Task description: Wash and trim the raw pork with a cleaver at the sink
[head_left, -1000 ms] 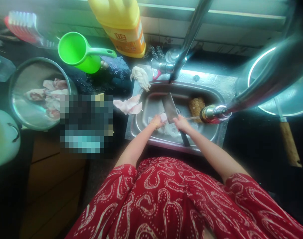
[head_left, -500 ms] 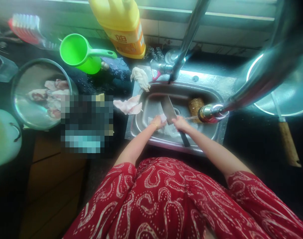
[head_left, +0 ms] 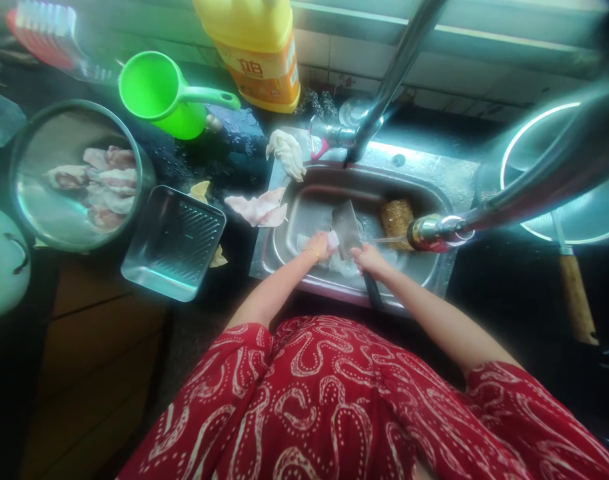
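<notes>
Over the steel sink point(head_left: 329, 175), my right hand point(head_left: 370, 260) is closed around a cleaver point(head_left: 345, 223) where the black handle meets the blade. Its broad blade points away from me and tilts left. My left hand point(head_left: 320, 245) is closed on a small pale pad point(head_left: 333, 239) close beside the blade; whether it is sponge or cloth I cannot tell. Water runs from the spout point(head_left: 427, 233) toward the cleaver. Something pale and translucent point(head_left: 342, 268) lies below my hands. A brown scrubber-like roll point(head_left: 397, 223) rests at the sink's right side.
Left of the sink lie a pale meat piece point(head_left: 258, 208), a crumpled white cloth point(head_left: 287, 155) and a metal tray point(head_left: 134, 263). Farther left stands a steel bowl point(head_left: 29, 200) with raw meat pieces. Behind are a green dipper point(head_left: 149, 87) and a yellow jug point(head_left: 259, 60). A strainer point(head_left: 577, 293) lies right.
The cleaver blade has turned more upright and shifted right, showing more of its flat face. Both hands stay over the sink. The whole view has shifted slightly.
</notes>
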A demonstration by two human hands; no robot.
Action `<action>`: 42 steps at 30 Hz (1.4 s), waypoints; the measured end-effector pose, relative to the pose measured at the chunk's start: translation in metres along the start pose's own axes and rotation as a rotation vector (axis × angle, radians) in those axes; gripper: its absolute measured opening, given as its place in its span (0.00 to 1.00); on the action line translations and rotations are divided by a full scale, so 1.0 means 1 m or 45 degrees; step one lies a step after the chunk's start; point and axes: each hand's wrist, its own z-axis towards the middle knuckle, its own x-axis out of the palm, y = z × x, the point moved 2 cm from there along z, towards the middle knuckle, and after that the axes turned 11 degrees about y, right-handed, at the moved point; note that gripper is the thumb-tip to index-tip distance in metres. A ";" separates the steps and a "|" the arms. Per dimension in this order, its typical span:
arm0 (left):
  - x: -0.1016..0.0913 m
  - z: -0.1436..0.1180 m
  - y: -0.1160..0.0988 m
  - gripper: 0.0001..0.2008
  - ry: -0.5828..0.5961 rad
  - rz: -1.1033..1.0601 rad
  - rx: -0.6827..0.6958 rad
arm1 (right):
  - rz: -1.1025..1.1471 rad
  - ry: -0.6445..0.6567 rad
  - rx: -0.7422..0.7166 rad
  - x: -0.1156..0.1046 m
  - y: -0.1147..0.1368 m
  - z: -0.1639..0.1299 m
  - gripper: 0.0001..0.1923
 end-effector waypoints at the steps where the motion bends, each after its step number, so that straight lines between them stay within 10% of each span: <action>1: 0.001 -0.001 -0.002 0.24 -0.003 0.030 0.022 | 0.006 -0.028 0.015 0.001 0.004 0.005 0.06; 13: -0.002 0.006 0.002 0.23 -0.067 0.061 0.025 | -0.051 0.090 -0.062 -0.009 -0.013 0.007 0.10; 22: -0.001 -0.001 -0.008 0.25 -0.047 0.107 0.010 | -0.249 -0.134 -0.126 -0.003 0.007 0.039 0.05; 42: 0.003 -0.002 -0.013 0.17 -0.106 0.105 -0.013 | -0.011 -0.040 0.083 -0.001 -0.003 -0.012 0.08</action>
